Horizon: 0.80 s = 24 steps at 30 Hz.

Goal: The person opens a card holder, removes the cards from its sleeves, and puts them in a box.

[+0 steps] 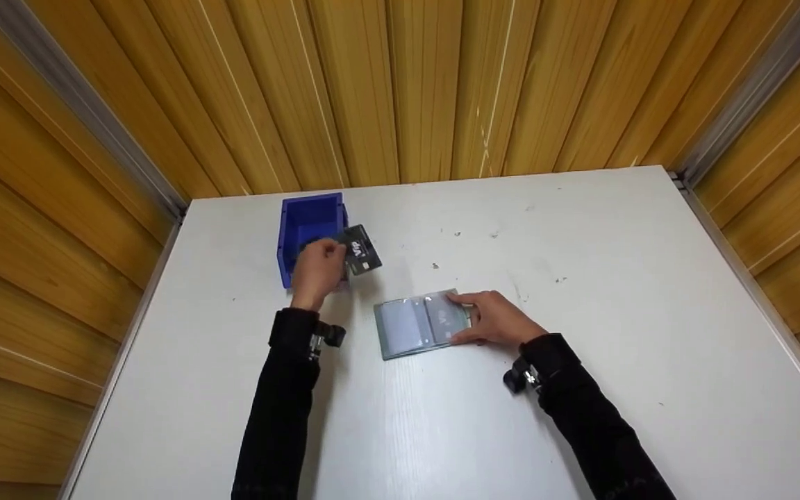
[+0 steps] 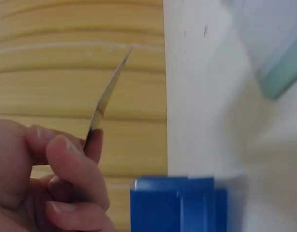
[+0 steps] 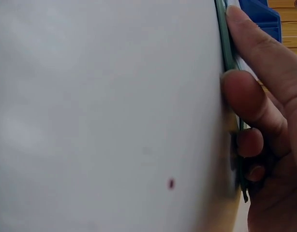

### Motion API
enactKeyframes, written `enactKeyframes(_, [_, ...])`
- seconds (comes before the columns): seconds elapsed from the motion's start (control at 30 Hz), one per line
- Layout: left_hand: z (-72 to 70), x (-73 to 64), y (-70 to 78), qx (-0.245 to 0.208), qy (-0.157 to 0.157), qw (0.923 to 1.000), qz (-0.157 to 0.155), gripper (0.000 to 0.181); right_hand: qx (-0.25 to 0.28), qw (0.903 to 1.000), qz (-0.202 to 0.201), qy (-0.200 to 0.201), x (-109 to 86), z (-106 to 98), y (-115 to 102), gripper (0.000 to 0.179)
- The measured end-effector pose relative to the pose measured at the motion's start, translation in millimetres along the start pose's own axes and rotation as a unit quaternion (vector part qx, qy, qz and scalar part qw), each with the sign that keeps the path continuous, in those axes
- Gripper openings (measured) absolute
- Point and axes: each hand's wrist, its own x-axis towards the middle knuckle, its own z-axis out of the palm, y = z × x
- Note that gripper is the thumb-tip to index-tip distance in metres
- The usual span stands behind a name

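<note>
Two hands are working: our left hand is pinching a thin, stiff card by its edge beside the blue bin, while our right hand is pressing down the slippery card holder.

A dark, thin rectangular plastic card with pale print on its face is pinched by one short edge between the thumb and fingertips, tilted and jutting out beyond them. An open grey-green card wallet with clear plastic sleeves lies flat, its right edge under the other fingers.
</note>
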Motion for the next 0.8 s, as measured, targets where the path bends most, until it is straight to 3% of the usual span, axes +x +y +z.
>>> enactKeyframes(0.17, [-7.9, 24.2, -12.8, 0.023, 0.117, 0.9926, -0.023, 0.030, -0.010, 0.9999, 0.002, 0.010, -1.3, 0, -1, 0.089])
enactKeyframes(0.33, [-8.9, 35.8, -34.0, 0.026, 0.185, 0.9804, -0.063, 0.031, -0.006, 1.0000, -0.006, 0.004, -0.1, 2, -1, 0.088])
enactKeyframes(0.43, [-7.8, 38.5, -45.3, 0.021, 0.195, 0.9775, -0.078, 0.032, -0.007, 1.0000, -0.005, 0.005, -0.6, 2, -1, 0.088])
enactKeyframes(0.63, [-5.2, 41.2, -59.5, 0.034, 0.183, 0.9752, -0.119, 0.031, -0.019, 0.9998, 0.001, 0.004, -0.6, 1, -4, 0.087])
enactKeyframes(0.8, [-2.1, 41.9, -58.4, 0.080, 0.160, 0.9779, -0.109, 0.029, -0.015, 0.9999, 0.005, 0.007, -0.5, 1, -3, 0.088])
